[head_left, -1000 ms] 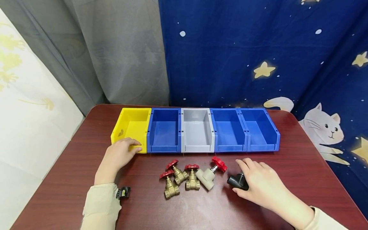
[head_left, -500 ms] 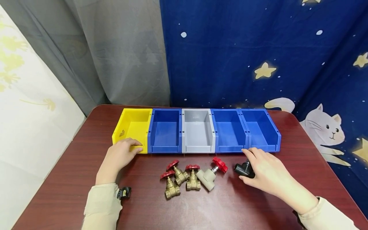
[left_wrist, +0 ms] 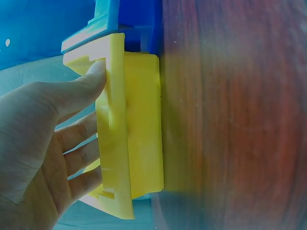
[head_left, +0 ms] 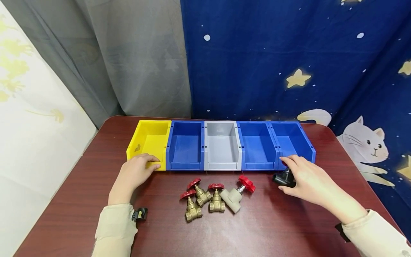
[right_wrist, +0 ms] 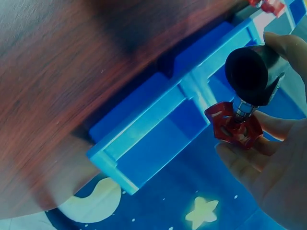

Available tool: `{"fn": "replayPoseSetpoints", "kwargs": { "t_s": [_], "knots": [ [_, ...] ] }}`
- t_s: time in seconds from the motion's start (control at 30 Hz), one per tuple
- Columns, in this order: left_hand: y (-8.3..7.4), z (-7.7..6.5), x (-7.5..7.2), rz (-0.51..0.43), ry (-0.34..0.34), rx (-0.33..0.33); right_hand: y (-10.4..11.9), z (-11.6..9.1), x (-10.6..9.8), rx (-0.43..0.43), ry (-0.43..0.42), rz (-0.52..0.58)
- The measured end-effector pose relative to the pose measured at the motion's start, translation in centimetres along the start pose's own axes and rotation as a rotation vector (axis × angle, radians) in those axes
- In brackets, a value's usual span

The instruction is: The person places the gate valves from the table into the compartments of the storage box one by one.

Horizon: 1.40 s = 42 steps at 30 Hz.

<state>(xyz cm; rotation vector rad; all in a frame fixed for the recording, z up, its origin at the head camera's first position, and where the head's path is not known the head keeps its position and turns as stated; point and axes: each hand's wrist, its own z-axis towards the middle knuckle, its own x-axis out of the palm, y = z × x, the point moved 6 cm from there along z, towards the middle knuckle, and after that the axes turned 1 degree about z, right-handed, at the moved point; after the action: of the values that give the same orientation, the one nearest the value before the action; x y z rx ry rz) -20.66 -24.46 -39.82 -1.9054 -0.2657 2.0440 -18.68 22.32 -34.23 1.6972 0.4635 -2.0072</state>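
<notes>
My left hand (head_left: 136, 176) grips the front lip of the yellow bin (head_left: 153, 142) at the left end of the row. In the left wrist view its thumb lies at the lip and the other fingers reach over into the bin. My right hand (head_left: 311, 182) holds a black valve (head_left: 283, 179) in front of the rightmost blue bin (head_left: 290, 144). The right wrist view shows the valve's open pipe end and its red handwheel (right_wrist: 235, 127) by the fingers. Several valves lie mid-table: three brass ones (head_left: 216, 203) and a pale grey one (head_left: 232, 199), all with red handwheels.
Between the yellow bin and the rightmost one stand a blue bin (head_left: 186, 144), a grey bin (head_left: 221, 144) and another blue bin (head_left: 258, 144), side by side. The dark red table (head_left: 179, 239) ends at curtains behind the row.
My right hand has carried the black valve to the right and away from me, towards the rightmost blue bin. The left hand stays on the yellow bin.
</notes>
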Motion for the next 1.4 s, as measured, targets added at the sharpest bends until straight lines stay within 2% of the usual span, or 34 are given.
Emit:
{"fn": "replayPoseSetpoints", "kwargs": {
  "t_s": [0.6, 0.93, 1.4],
  "knots": [
    [0.2, 0.1, 0.1, 0.001, 0.007, -0.010, -3.8, 2.0, -0.4, -0.042, -0.047, -0.006],
    [-0.1, 0.0, 0.0, 0.000, -0.009, 0.017, -5.5, 3.0, -0.4, -0.059, -0.011, -0.032],
    [0.0, -0.1, 0.0, -0.001, -0.006, -0.006, -8.0, 5.3, 0.8, -0.054, 0.052, -0.083]
  ]
}}
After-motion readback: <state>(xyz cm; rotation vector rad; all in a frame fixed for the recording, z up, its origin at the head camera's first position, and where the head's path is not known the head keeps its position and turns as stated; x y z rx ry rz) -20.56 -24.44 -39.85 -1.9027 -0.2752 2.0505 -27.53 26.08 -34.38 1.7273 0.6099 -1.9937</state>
